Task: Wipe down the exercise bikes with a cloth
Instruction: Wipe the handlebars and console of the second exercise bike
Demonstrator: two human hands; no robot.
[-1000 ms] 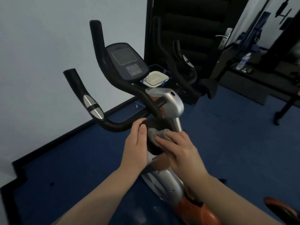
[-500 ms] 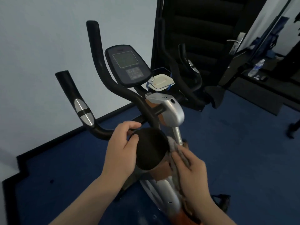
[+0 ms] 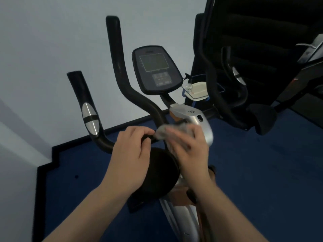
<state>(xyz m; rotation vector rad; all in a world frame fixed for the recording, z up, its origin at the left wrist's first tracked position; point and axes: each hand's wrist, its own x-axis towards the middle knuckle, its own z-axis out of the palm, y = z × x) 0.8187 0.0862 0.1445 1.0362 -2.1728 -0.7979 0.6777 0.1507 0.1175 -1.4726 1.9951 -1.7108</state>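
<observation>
Wiping the bar under the console, one hand steadying and one rubbing.

Left of the console (image 3: 156, 69), the pulse-sensor handlebar (image 3: 90, 117) curves down to the left hand (image 3: 132, 145), which is closed around the black bar just below the console. Beside it the right hand (image 3: 187, 147), blurred, is bunched around the grey cloth (image 3: 163, 132), pressing it on the bar next to the silver stem housing (image 3: 197, 119). To my eye, keeping the left hand's hold firm and wrapping the cloth fully round the bar should clean its underside too; the black saddle (image 3: 157, 173) lies below both hands.
</observation>
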